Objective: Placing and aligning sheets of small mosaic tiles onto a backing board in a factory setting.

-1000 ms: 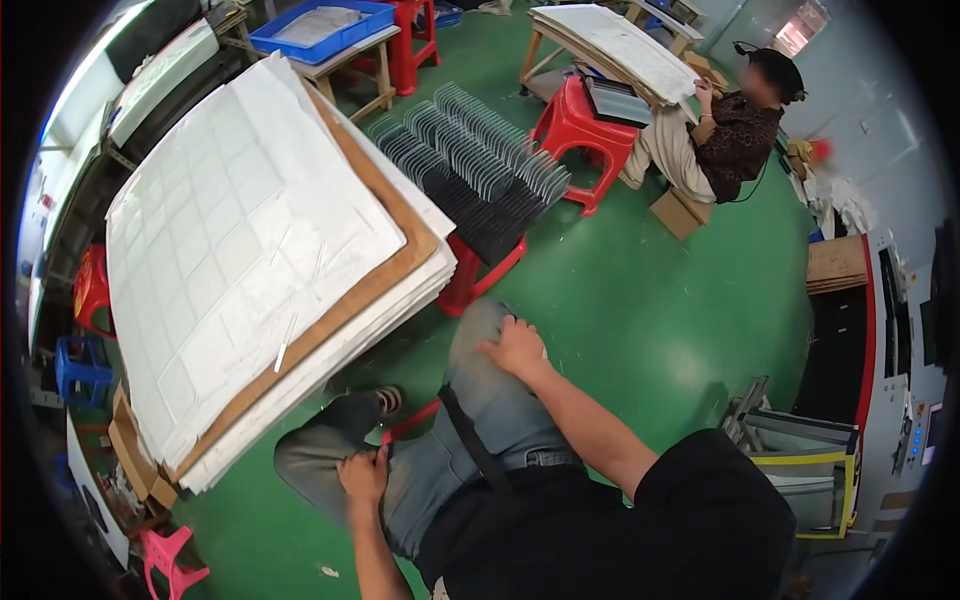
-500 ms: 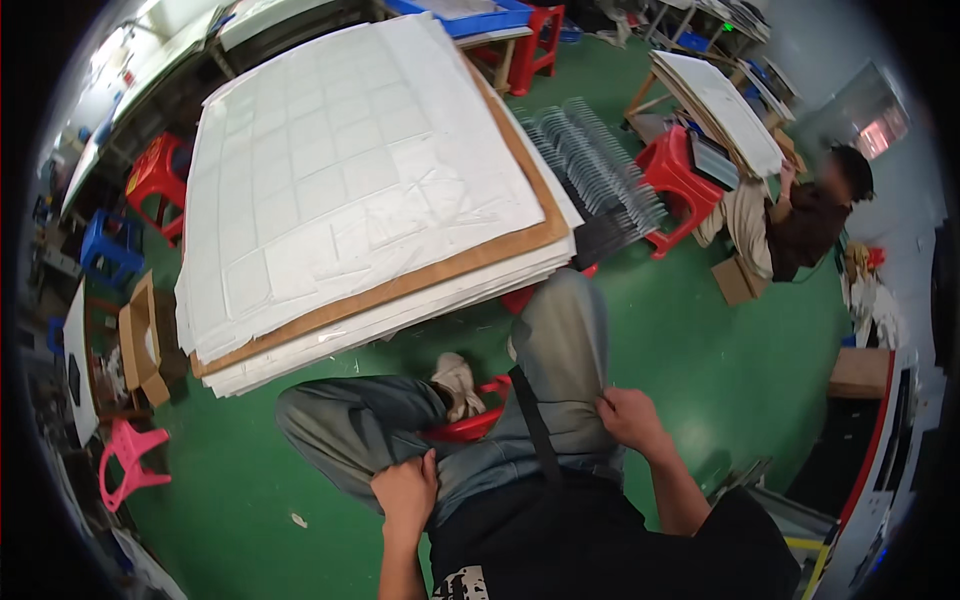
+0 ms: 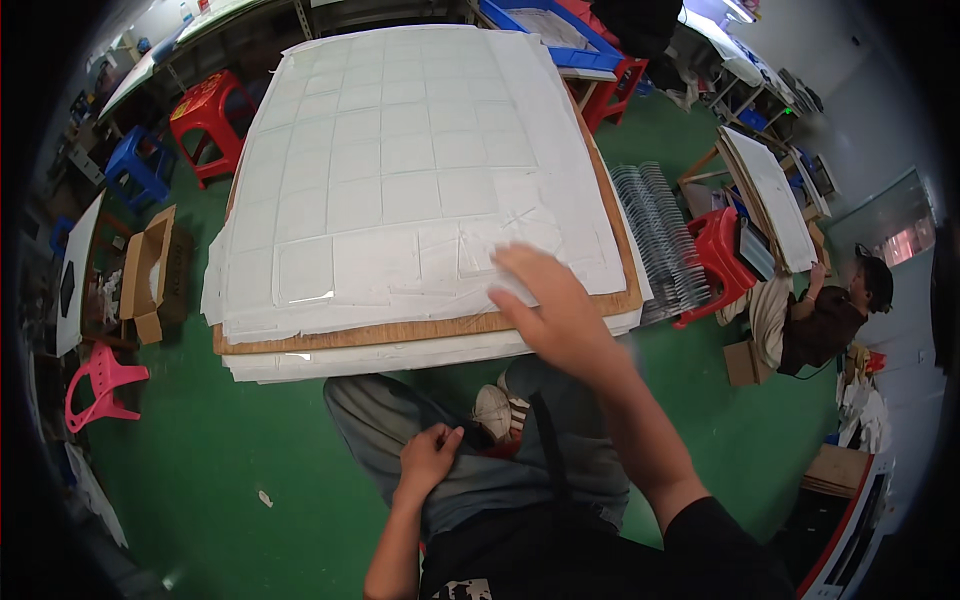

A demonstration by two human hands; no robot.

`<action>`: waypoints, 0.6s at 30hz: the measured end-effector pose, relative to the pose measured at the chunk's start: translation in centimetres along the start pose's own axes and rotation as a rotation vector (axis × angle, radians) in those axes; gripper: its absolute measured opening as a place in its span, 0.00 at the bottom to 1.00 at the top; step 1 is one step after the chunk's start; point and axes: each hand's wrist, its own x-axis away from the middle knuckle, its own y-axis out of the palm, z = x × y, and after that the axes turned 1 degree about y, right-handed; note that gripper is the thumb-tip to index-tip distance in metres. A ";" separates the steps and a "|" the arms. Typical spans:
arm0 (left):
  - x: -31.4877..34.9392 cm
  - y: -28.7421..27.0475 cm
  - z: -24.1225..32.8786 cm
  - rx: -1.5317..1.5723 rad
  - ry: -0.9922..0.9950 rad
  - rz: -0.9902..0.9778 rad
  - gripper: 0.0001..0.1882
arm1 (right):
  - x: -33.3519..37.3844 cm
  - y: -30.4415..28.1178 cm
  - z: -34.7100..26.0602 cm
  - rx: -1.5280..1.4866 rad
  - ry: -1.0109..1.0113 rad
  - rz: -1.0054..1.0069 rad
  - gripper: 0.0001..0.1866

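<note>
My right hand [image 3: 560, 315] is open over the near right corner of a large stack, fingers spread and holding nothing. I cannot tell whether it touches the stack. On top lies a white sheet [image 3: 585, 250], bearing clear, thin square panes [image 3: 355, 195] laid out in a grid. Lines and creases show in the near right part, close to my fingers. Below it a brown board [image 3: 450, 328] sticks out, with more white layers [image 3: 400, 362] underneath. My left hand [image 3: 428, 462] rests on my jeans at the left thigh, its fingers curled and apparently around nothing.
Right of the stack is a ribbed, grey-clear rack [image 3: 660, 240] beside a red stool [image 3: 718, 255]. A person [image 3: 825, 310] sits at the far right. Blue tray [image 3: 560, 35] behind; red stool [image 3: 208, 120], blue stool [image 3: 140, 165], cardboard box [image 3: 150, 275] and pink stool [image 3: 105, 385] at left.
My right hand has left my right knee and reached forward over the stack, opening. My left hand stays on my thigh. The view has shifted, and the stack appears more squarely in front.
</note>
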 end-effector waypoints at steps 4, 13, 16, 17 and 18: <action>-0.6 1.2 -1.4 -0.020 0.002 0.057 0.16 | -6.8 2.4 4.0 0.273 -0.056 -0.022 0.24; -0.9 2.2 -1.6 0.039 0.000 0.212 0.16 | -8.8 1.3 4.3 0.531 0.009 -0.344 0.25; -1.0 2.3 -1.2 0.030 0.053 0.215 0.15 | -10.6 1.2 5.7 0.467 -0.058 -0.269 0.24; -1.0 2.2 -1.2 0.032 0.053 0.216 0.15 | -10.5 1.3 6.0 0.469 -0.060 -0.269 0.24; -1.0 2.2 -1.3 0.034 0.049 0.218 0.15 | -10.1 1.5 6.3 0.469 -0.072 -0.262 0.24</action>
